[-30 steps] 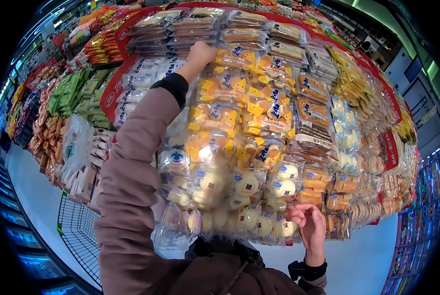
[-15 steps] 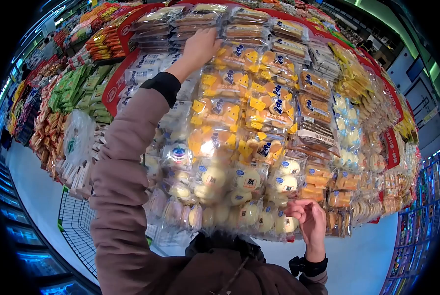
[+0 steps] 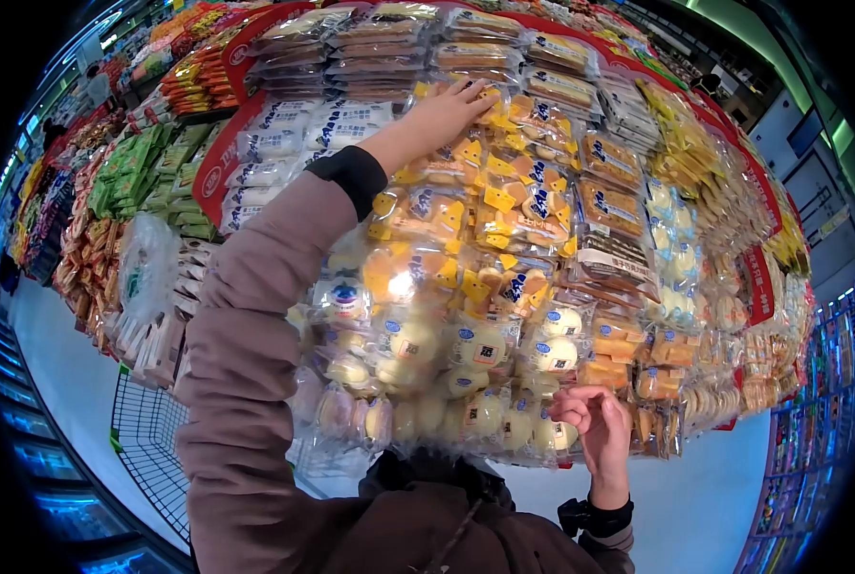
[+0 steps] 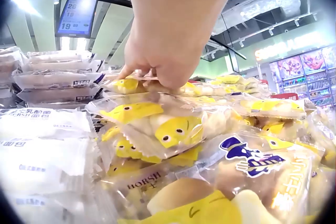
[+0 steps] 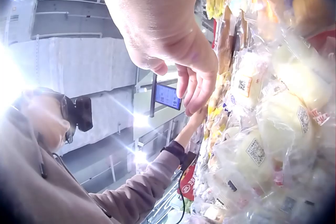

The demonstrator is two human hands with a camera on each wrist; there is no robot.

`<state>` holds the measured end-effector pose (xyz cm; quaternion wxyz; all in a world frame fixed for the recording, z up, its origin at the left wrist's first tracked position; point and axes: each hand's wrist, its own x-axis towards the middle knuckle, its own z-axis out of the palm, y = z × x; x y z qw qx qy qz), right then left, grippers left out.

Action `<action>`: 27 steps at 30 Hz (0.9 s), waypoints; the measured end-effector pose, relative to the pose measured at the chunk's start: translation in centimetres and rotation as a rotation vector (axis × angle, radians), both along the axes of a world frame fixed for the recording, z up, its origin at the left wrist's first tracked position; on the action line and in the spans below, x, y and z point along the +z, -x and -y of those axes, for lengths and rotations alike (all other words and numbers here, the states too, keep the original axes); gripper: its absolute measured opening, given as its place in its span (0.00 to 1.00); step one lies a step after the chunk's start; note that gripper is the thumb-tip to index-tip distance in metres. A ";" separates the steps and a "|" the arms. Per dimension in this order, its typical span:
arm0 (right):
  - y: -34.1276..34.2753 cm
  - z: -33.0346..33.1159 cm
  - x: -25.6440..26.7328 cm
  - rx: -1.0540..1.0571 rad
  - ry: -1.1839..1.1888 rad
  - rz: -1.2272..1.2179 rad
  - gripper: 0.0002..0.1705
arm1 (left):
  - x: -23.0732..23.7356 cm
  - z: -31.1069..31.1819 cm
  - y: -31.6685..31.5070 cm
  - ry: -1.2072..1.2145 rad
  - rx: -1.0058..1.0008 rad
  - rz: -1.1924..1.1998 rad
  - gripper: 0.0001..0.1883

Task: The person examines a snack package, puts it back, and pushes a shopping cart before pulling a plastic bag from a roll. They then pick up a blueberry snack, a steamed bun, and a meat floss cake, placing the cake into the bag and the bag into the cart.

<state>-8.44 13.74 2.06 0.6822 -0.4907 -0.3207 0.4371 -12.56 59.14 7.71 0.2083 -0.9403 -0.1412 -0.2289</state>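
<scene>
My left hand (image 3: 447,117) lies over the top of the yellow-printed bread packs (image 3: 418,218), its fingers extended. In the left wrist view the hand (image 4: 163,61) touches the packs at the back, and a clear pack with yellow cartoon print (image 4: 178,129) lies in front of it. My right hand (image 3: 595,426) hangs beside the round pale cakes in clear wrap (image 3: 485,349), fingers loosely bent, holding nothing. The right wrist view shows that hand (image 5: 178,56) with its fingers bent near the wrapped cakes (image 5: 257,153).
White packs (image 3: 341,124) and stacked brown bread packs (image 3: 380,53) lie around the left hand. Green packs (image 3: 131,182) and a clear plastic bag (image 3: 150,268) are at the left, above a wire cart (image 3: 150,440). Shelves (image 3: 820,402) stand at the far right.
My left hand has moved right, from beside the stacked brown packs onto the yellow-printed ones, and its fingers have straightened. The right hand has barely moved.
</scene>
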 end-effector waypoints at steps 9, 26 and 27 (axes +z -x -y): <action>-0.1 0.0 -0.3 -0.006 -0.002 -0.013 0.26 | 0.3 -0.1 -0.9 0.115 0.055 -0.040 0.25; 0.2 0.1 -0.3 -0.038 0.015 -0.006 0.26 | 0.3 3.8 10.2 0.045 -0.154 -0.228 0.32; 0.1 0.1 -0.2 -0.018 0.005 -0.008 0.25 | 0.1 3.9 10.5 0.060 -0.150 -0.218 0.31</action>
